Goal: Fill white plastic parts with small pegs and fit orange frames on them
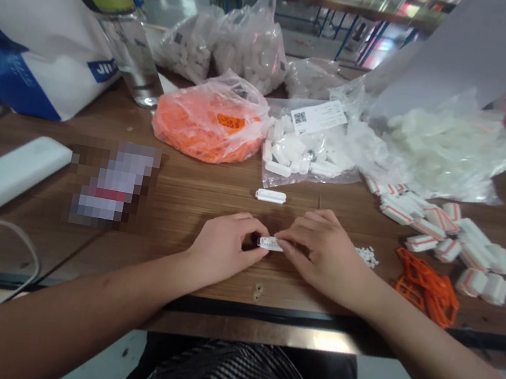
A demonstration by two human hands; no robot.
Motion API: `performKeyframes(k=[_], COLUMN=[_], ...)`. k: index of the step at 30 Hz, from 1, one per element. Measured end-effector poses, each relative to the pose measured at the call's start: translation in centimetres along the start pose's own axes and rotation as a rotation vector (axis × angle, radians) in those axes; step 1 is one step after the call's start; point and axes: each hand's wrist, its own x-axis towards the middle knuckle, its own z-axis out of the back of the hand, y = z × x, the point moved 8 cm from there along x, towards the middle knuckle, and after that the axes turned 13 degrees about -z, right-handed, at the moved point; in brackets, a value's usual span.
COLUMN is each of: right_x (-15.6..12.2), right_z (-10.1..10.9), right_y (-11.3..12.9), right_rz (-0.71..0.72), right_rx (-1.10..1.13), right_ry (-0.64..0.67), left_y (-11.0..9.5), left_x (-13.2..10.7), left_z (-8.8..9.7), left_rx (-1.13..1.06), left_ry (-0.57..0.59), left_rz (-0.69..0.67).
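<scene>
A small white piece (269, 243) is held low over the tabletop (214, 186), between the two sets of fingers. Its left end is pinched between thumb and forefinger of the left hand (226, 243). Its right end is covered by the fingers of the right hand (325, 251), which appear to be drawn together on it; whether a tiny bit is also held there cannot be told.

The piece looks like hard plastic and can be expected to be very light and fairly stiff, perhaps a little slippery at its smooth edges. It is best taken by its two ends or long sides, with the dotted upper face left uncovered; a light pinch should be enough, as thin parts could be bent by a hard squeeze.

A similar white case (271, 196) is laid just beyond the fingers. Tiny white bits (367, 257) are heaped just right of the right hand, near enough to be scattered by the wrist. Farther right, orange loops (431, 289) are tangled together, with banded white bundles (437, 228) piled behind them. Beyond the fingers, a bag of white parts (306, 153) and an orange bag (210, 123) are set side by side, so forward reach is limited. Well left of the fingers, a white power bank (11, 173) is placed.
</scene>
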Motion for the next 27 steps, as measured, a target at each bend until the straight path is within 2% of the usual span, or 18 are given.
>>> performKeyframes(k=[4,9,14,17,20,24,27], right_x=[-0.6,-1.0,-1.2,-1.4,-1.9,-2.6,-3.0], right_z=[0.5,-0.1,-0.2,1.3,3.4,3.6,3.7], right_y=[0.0,1.0,0.9,-1.1,-5.4,-9.8,-11.1], right_rz=[0.006,0.039,0.015,-0.058,-0.248,-0.397,-0.442], right_rx=[-0.025,-0.114,-0.066,0.025,0.042,-0.059,-0.096], right_ry=[-0.078,-0.121,-0.119,-0.145,-0.175,0.031,0.061], left_y=[-0.1,0.0,-0.3,-0.3,-0.3,-0.1,0.0], left_x=[0.1,0.1,0.2,0.2,0.1,0.1,0.1], left_z=[0.0,0.0,0.2,0.2,0.2,0.1,0.0], left_rx=[0.001,-0.006,0.013,0.029,0.039,0.045,0.049], left_ry=[-0.008,-0.009,-0.018,-0.008,0.009,0.018,0.013], left_rz=[-0.014,-0.022,-0.041,-0.044,-0.034,-0.029,-0.031])
